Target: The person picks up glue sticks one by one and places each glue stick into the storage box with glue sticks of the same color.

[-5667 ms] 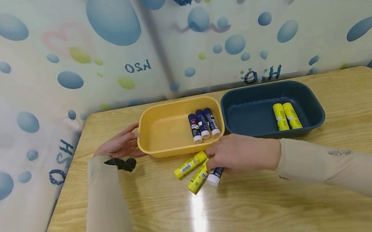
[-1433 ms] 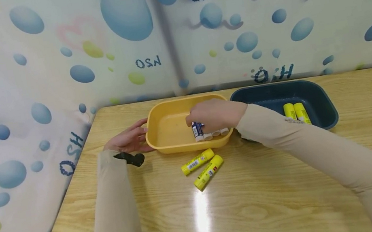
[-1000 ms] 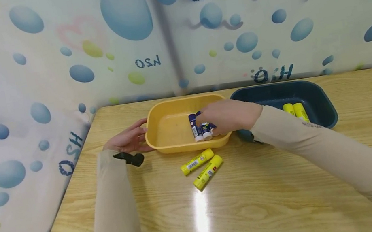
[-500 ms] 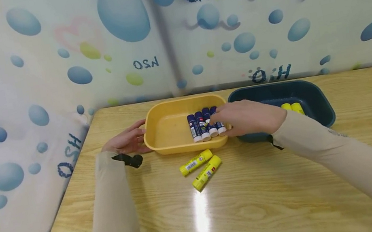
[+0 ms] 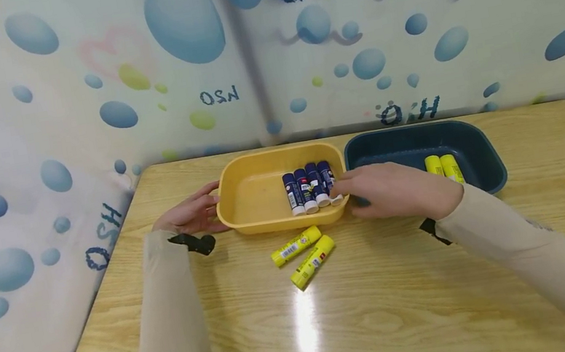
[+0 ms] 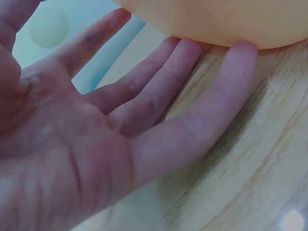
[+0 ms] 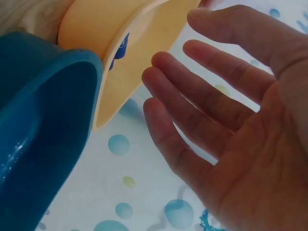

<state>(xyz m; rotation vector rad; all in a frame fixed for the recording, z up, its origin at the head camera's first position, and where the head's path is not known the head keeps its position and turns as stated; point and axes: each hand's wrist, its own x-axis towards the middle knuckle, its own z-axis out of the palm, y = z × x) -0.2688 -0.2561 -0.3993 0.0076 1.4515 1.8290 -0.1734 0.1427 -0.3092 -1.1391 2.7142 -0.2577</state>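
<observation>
My left hand [image 5: 190, 214] rests its fingertips against the left wall of the yellow bin [image 5: 257, 228]; the left wrist view shows its fingers [image 6: 192, 127] spread and touching the plastic. My right hand [image 5: 393, 187] hovers over the place where the yellow bin meets the dark blue bin [image 5: 495, 171]. In the right wrist view its fingers [image 7: 192, 98] are relaxed, with nothing in them. Several navy glue sticks [image 5: 306, 192] with white ends lie side by side in the yellow bin's right half. Two yellow glue sticks [image 5: 433, 165] lie in the blue bin, partly behind my right hand.
On the wooden table [image 5: 383, 308], in front of the yellow bin, lie a yellow glue stick [image 5: 297, 246] and a second yellow glue stick [image 5: 313, 263], both slanted. A patterned curtain [image 5: 263, 61] stands behind the bins and along the left side.
My right hand carried a navy glue stick from the table into the yellow bin and let it go. It has since drawn back right, over the bins' rims. The left hand stays at the yellow bin.
</observation>
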